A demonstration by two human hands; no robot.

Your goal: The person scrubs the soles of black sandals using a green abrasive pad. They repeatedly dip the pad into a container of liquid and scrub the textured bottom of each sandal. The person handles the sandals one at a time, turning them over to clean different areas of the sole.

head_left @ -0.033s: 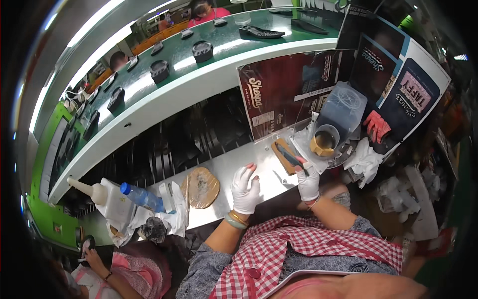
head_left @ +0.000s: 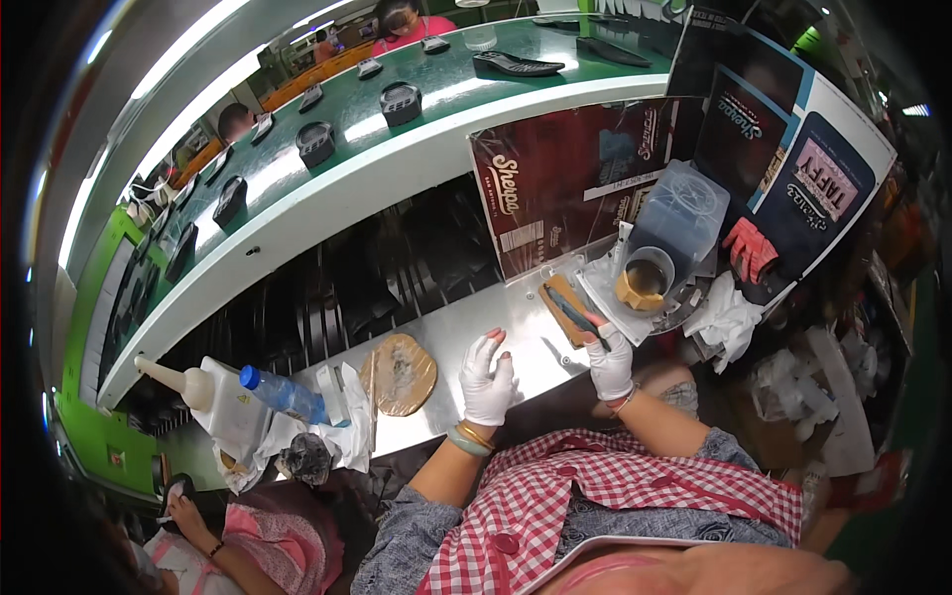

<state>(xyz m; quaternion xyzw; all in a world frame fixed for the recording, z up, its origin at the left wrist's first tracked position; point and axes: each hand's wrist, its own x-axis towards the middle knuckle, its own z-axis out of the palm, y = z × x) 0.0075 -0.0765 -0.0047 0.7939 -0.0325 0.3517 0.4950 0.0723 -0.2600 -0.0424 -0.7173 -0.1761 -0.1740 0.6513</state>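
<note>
Both hands wear thin white rubbery gloves, the left hand flat on the smooth, dull-shining grey metal worktop. The right hand grips a dark brush over a matt tan insole piece. The round brown leathery pad looks rough.

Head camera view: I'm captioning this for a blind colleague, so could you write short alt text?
Seen from above, a person in a checked shirt works at a metal bench, the gloved right hand holding a dark brush over a brown shoe piece and the gloved left hand resting flat. A round tan pad, a white squeeze bottle and a glue pot sit nearby.
</note>
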